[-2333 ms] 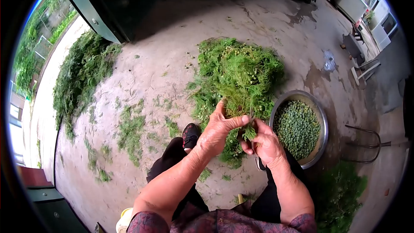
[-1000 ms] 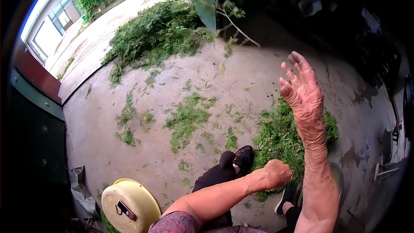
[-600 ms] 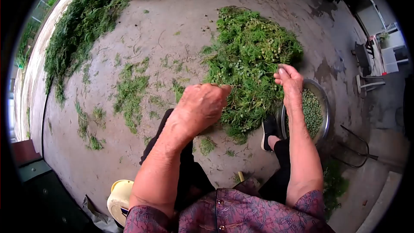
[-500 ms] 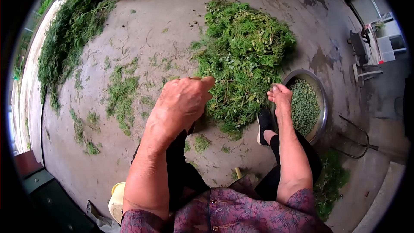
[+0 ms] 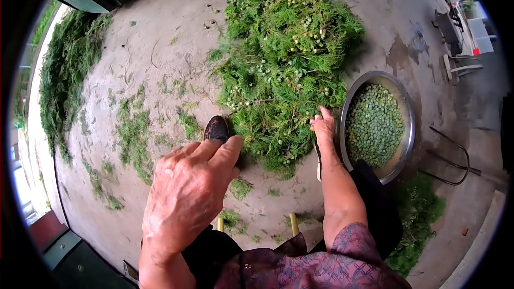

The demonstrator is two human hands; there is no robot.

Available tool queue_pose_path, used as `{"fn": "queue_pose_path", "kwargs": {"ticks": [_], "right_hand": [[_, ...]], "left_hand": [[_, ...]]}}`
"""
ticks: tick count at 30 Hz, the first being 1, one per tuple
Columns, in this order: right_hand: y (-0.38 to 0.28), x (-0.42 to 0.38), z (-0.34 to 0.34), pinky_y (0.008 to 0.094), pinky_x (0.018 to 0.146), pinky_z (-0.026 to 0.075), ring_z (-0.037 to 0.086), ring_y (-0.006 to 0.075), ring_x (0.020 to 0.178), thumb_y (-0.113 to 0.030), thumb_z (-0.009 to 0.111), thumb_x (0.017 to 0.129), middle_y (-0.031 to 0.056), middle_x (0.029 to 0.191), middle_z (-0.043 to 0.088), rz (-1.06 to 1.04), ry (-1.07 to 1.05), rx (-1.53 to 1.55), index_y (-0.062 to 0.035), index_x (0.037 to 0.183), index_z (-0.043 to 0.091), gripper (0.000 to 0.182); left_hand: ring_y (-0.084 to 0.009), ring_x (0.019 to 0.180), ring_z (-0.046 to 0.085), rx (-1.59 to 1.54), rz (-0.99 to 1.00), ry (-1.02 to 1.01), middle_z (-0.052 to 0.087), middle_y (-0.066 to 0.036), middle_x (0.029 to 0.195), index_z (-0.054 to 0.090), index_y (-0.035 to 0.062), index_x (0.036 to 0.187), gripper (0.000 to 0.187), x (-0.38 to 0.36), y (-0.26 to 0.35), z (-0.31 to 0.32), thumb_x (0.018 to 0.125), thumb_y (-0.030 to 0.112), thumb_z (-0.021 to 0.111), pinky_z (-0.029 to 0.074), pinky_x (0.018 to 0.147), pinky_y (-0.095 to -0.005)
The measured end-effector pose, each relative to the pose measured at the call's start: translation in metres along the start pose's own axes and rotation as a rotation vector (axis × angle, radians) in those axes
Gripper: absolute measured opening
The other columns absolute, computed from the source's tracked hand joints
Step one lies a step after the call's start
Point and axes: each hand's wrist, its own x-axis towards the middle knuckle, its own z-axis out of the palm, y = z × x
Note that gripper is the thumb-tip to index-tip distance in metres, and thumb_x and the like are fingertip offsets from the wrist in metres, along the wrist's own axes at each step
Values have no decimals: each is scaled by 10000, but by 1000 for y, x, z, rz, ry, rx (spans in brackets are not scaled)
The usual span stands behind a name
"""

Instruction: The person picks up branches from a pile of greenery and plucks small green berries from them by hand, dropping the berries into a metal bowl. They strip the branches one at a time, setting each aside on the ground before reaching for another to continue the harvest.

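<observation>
My left hand [image 5: 191, 190] is raised close to the camera at the lower left, its back up and its fingers curled together; whatever they hold is hidden. My right hand [image 5: 323, 127] is at the right edge of the heap of green sprigs [image 5: 292, 69], fingers partly spread, with nothing visible in it. Small round pale-green cones or seeds dot the sprigs. Just right of this hand stands a wide metal basin [image 5: 409, 139] holding many loose green cones [image 5: 375, 126].
Darker branches [image 5: 69, 75] lie along the left side, with scattered sprigs [image 5: 134, 144] on the concrete floor [image 5: 166, 48]. A dark shoe [image 5: 216, 128] rests beside the heap. At the right are a metal-framed object [image 5: 455, 166] and more greenery [image 5: 417, 222].
My left hand has come down and left, nearer the camera. My right hand has shifted slightly left and down, its fingers spreading from a pinch. The view has shifted, showing the shoe and more of the basin.
</observation>
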Motion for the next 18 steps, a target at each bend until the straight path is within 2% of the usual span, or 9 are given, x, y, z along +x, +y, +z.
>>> {"fn": "queue_pose_path", "kwargs": {"ticks": [4, 6, 7, 8, 10, 11, 14, 16, 18], "right_hand": [[-1, 46, 11, 373, 983, 363, 402, 337, 1207, -45, 547, 794, 165, 1333, 402, -211, -164, -492, -65, 1264, 433, 484], [-12, 33, 15, 370, 993, 356, 378, 352, 1222, -56, 555, 799, 167, 1365, 356, -190, -157, -802, -75, 1280, 417, 501], [-8, 30, 16, 375, 993, 351, 373, 363, 1220, -66, 559, 806, 198, 1346, 356, -189, -153, -834, -76, 1266, 435, 477], [14, 35, 16, 393, 870, 423, 497, 351, 1069, -56, 580, 780, 217, 1150, 498, -317, -65, -721, -30, 1065, 564, 287], [27, 34, 14, 409, 705, 444, 558, 341, 832, -32, 584, 753, 189, 885, 550, -407, -97, -345, 2, 797, 588, 56], [34, 31, 7, 413, 608, 421, 535, 352, 688, -14, 587, 729, 162, 737, 527, -719, 16, -521, 4, 668, 538, 81], [-10, 2, -1, 405, 623, 429, 530, 368, 714, -20, 590, 736, 171, 758, 529, -757, 102, -418, -8, 701, 552, 52], [-43, -16, -13, 403, 624, 437, 542, 355, 704, -44, 601, 753, 159, 744, 536, -771, 170, -377, -7, 747, 558, 58], [-70, -28, -26, 395, 601, 433, 547, 340, 681, -54, 603, 766, 158, 727, 536, -709, 91, -340, -2, 752, 543, 81]], "left_hand": [[-285, 773, 610, 9, -20, -51, 636, -109, 863, 591, 31, 995, 326, 5, 8, 3, 702, 152, 665, 483, 681, -368], [-284, 775, 610, 5, -6, -70, 636, -98, 883, 592, 36, 999, 336, 8, 10, 4, 682, 112, 671, 484, 682, -369], [-285, 776, 610, 9, -7, -78, 637, -98, 884, 592, 36, 1000, 339, 9, 12, 3, 680, 107, 673, 484, 683, -369], [-286, 778, 609, 12, -8, -85, 637, -98, 884, 592, 36, 1002, 341, 11, 14, 2, 677, 103, 675, 484, 684, -369], [-287, 788, 609, 4, 4, -81, 636, -103, 882, 591, 37, 1004, 330, 12, 15, 2, 692, 116, 662, 484, 687, -369], [-287, 794, 608, -1, 10, -80, 636, -106, 881, 591, 38, 1006, 325, 10, 16, 2, 699, 123, 655, 483, 688, -369], [-293, 747, 580, 4, 65, -70, 575, -110, 787, 543, 30, 1070, 332, 6, 9, 7, 757, 123, 599, 464, 663, -381], [-308, 764, 585, 11, 49, -64, 579, -127, 765, 535, 28, 944, 201, 5, 13, 4, 762, 100, 578, 466, 661, -392], [-307, 771, 588, 32, 69, -80, 580, -133, 754, 518, 28, 874, 136, 3, 11, 5, 763, 90, 567, 467, 658, -394]]}}
